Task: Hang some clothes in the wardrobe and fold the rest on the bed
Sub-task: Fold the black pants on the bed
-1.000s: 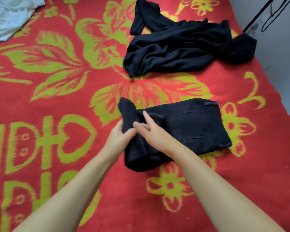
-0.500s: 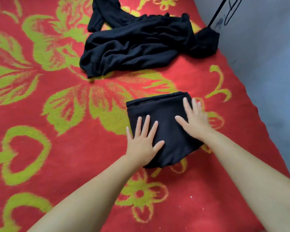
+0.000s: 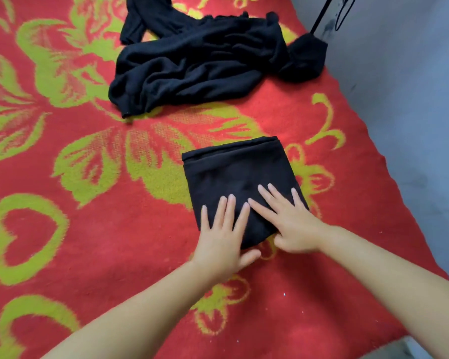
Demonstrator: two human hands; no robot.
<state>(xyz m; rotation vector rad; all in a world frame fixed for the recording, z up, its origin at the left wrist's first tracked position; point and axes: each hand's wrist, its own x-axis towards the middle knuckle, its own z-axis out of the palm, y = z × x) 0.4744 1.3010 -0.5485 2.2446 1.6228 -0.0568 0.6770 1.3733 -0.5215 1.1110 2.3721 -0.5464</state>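
A black pair of trousers (image 3: 233, 174), folded into a compact square, lies on the red bed cover (image 3: 88, 229) right of centre. My left hand (image 3: 224, 234) lies flat on its near left corner with fingers straight and spread. My right hand (image 3: 290, 224) presses flat on the near right part, fingers straight, its index finger close to my left hand. Farther back lies a crumpled black garment (image 3: 197, 66), unfolded, with one sleeve reaching up and another hanging off the bed's right edge.
The red cover has a yellow-green flower pattern. The bed's right edge (image 3: 368, 141) runs diagonally, with grey floor (image 3: 412, 99) beyond it. A thin black rod (image 3: 322, 14) and a wire loop stand at the top right.
One second ago my hands were turning the trouser leg end over onto the pocket part. Since then the fold closed, both hands flattened on the bundle and slid toward its near edge, coming closer together.
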